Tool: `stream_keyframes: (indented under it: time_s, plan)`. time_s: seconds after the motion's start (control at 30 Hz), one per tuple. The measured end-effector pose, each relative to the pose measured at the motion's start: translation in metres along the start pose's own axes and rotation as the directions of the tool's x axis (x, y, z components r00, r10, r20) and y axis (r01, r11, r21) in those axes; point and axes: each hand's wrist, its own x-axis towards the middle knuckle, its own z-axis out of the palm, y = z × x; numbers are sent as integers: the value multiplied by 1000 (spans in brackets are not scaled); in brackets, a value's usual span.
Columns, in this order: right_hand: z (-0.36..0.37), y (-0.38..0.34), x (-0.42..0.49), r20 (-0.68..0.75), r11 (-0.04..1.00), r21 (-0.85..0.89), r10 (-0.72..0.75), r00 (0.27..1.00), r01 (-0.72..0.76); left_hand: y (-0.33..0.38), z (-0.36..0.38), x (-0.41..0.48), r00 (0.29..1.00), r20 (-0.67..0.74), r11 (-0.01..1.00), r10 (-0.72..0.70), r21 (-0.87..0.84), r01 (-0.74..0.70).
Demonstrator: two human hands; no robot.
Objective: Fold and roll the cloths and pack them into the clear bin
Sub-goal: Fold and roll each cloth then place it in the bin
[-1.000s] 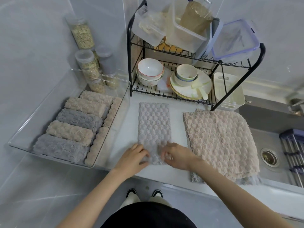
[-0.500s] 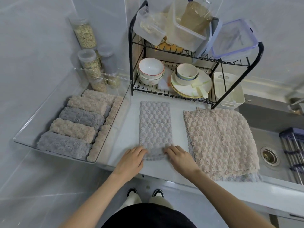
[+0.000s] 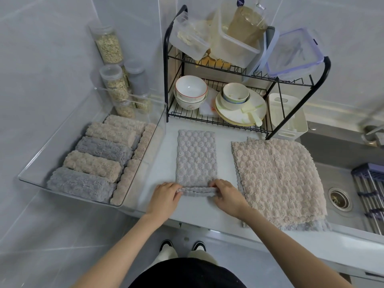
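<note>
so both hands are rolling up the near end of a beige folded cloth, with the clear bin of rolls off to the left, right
Not quite: the folded cloth is grey, not beige. The head view shows the left hand and right hand pinching its near end into a small roll, with the clear bin of rolls off to the left. The beige cloths lie flat to the right.

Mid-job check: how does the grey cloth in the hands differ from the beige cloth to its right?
The grey bubble-textured cloth is folded into a narrow strip; the beige bubble-textured cloth lies spread wide. The grey cloth's near end is curled into a starting roll, pinched by the left hand and right hand; the beige cloth lies flat, gripped by neither. Both rest on the pale counter.
</note>
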Motion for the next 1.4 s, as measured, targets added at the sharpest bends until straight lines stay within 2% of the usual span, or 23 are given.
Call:
stream_keyframes:
  time_s: [0.1,0.17,0.27,0.37,0.57,0.8,0.97,1.03,1.1,1.13,1.2,1.27,1.33,1.4]
  plan:
    - [4,5,-6,73,975,-192,-104,992,116,0,-4,5,999,18,999,-27,31,26]
    - [7,7,-8,23,973,-201,-113,993,115,-1,-5,7,999,33,998,-34,50,32]
    - [12,10,-7,-88,995,-82,-62,994,55,-2,-5,7,1000,20,1000,-17,-9,17]
    - [12,15,-1,-117,997,72,45,992,-37,-2,-7,6,1000,-4,988,-25,-150,25]
    - [1,12,9,-118,958,241,191,974,-158,-6,-7,15,971,26,917,-239,-324,234]
    - [6,8,22,-150,912,230,378,914,-339,-6,-6,31,954,50,931,-296,-206,300]
    - [12,5,25,-208,906,38,419,884,-421,-2,-3,38,931,63,923,-359,-121,364]
    - [11,0,24,-349,912,-44,368,862,-408,-1,-3,40,927,70,920,-368,-118,374]
    - [14,-7,24,-518,940,-177,164,839,-292,-2,-3,41,925,77,918,-372,-119,379]
    - [18,-12,24,-553,948,-253,24,833,-195,-3,-2,42,923,80,916,-376,-117,383]
    - [29,-24,26,-475,936,-348,-223,851,51,-4,0,43,920,79,914,-385,-108,391]
    - [41,-36,27,-370,893,-408,-353,859,191,-5,2,44,917,74,913,-391,-98,397]
    - [53,-43,28,-268,861,-447,-388,882,243,-6,3,44,913,76,910,-400,-89,406]
    - [62,-43,27,-165,851,-461,-362,917,253,-7,4,45,909,72,906,-410,-88,415]
